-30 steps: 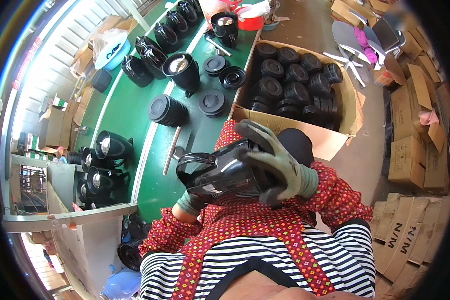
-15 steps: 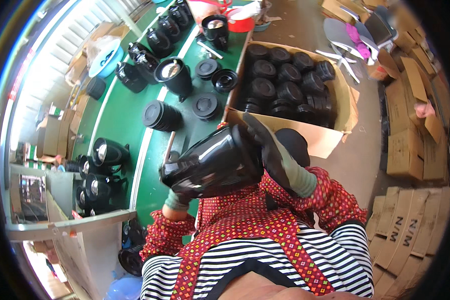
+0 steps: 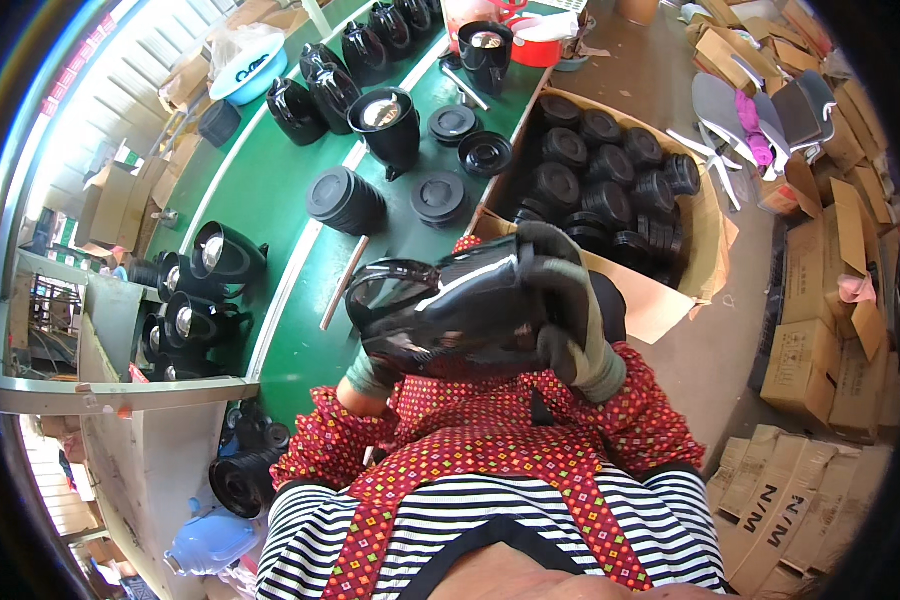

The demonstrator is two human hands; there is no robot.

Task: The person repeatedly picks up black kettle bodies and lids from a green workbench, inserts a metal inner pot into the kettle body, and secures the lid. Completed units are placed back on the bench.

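A glossy black jug with a looped handle lies sideways in front of my chest. My gloved right hand is closed round its right end, fingers curled over the round black base. Under the jug's left end is my left hand; its green cuff shows, while the jug hides the fingers, and it appears to support the jug. Beyond the jug, on the green table, stand stacks of ribbed black discs and a black dish-like disc. An open black jug with a silvery liner stands behind them.
An open carton of black discs sits to the right of the table. More black jugs stand along the left edge, others at the back. A thin rod lies on the table. Chairs and brown boxes line the right side.
The jug has rolled so its handle now faces up. My right hand has gone from flat against the base end to curled round it. The view has shifted slightly.
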